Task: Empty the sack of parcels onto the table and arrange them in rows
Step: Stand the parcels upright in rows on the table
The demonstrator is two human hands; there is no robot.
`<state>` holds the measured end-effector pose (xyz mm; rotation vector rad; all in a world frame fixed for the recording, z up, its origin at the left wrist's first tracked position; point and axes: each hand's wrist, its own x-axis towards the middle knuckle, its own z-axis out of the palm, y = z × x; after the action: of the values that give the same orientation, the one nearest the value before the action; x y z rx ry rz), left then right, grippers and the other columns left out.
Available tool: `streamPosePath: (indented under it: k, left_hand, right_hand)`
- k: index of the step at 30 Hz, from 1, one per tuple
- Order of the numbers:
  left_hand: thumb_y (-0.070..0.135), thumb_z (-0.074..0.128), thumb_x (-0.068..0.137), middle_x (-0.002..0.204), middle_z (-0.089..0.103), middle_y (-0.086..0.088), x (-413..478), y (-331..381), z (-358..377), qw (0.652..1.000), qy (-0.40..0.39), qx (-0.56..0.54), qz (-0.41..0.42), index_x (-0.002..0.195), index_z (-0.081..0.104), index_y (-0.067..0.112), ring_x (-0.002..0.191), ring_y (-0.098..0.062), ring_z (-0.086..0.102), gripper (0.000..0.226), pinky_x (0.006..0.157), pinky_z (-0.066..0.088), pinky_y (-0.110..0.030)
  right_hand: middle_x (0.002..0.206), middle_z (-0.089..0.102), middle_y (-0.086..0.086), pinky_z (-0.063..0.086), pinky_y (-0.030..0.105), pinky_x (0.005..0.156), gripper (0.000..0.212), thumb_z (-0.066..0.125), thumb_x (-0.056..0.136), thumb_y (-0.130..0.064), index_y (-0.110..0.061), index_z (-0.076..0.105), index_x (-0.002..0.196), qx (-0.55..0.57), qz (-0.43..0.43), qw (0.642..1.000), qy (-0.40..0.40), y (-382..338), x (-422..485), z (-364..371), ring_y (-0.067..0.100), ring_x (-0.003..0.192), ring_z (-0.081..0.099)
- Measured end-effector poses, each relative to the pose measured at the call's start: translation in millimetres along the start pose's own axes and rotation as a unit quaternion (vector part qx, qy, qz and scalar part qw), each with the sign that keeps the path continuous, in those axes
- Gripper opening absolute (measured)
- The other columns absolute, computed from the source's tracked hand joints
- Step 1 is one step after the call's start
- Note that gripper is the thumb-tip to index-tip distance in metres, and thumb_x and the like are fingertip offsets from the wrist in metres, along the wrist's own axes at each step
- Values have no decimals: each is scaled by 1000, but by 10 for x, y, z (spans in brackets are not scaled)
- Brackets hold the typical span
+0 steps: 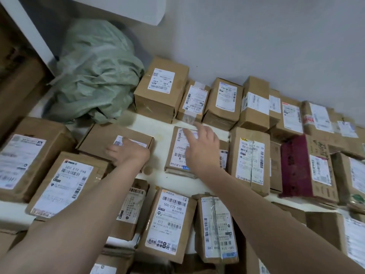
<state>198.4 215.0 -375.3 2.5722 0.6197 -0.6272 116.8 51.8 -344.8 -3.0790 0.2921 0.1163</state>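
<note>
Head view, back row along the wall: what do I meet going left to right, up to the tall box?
Crumpled green sack → large box with the 023 label → small taped parcel → stacked flat box → tall narrow box.

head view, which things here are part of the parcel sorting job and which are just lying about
Part of the job:
- green sack, crumpled at the back of the table
- flat box under the left hand
- labelled parcel under the right hand
- back row of boxes along the wall
- white table

Just lying about:
- large brown cartons at far left, off the table
</note>
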Motion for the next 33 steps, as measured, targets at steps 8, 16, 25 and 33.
streamPosePath:
  k: [8, 16, 25, 33]
  left_hand:
    - [24, 59, 84, 152, 13, -24, -232, 281, 227, 991, -63, 47, 108, 141, 39, 19, 139, -41, 15, 60, 110, 28, -40]
    - [34, 70, 80, 155, 13, -20, 64, 193, 23, 996, 85, -30, 21, 132, 45, 16, 144, -37, 11, 61, 116, 15, -47]
    - [26, 65, 82, 137, 26, -24, 157, 15, 62, 993, 27, -110, -22, 142, 29, 21, 124, -38, 29, 71, 90, 40, -43]
    - [10, 58, 82, 150, 14, -15, 219, 36, 97, 986, 31, -166, -1, 134, 44, 27, 132, -34, 22, 57, 106, 35, -40]
  right_hand:
    - [162, 1, -2, 1, 66, 113, 55, 55, 86, -61, -49, 38, 136, 119, -51, 983, -129, 30, 27, 132, 29, 148, -8]
    - [162, -5, -1, -3, 68, 113, 69, 66, 75, -62, -47, 35, 135, 102, -33, 983, -152, 6, 66, 103, 26, 149, -13]
    - [162, -5, -1, -6, 68, 112, 68, 64, 75, -53, -42, 35, 135, 114, 22, 984, -133, 13, 138, 144, 25, 148, -15]
    - [162, -4, -4, -6, 70, 110, 48, 68, 75, -44, -42, 44, 117, 157, 18, 976, -152, 32, 104, 69, 22, 148, -15]
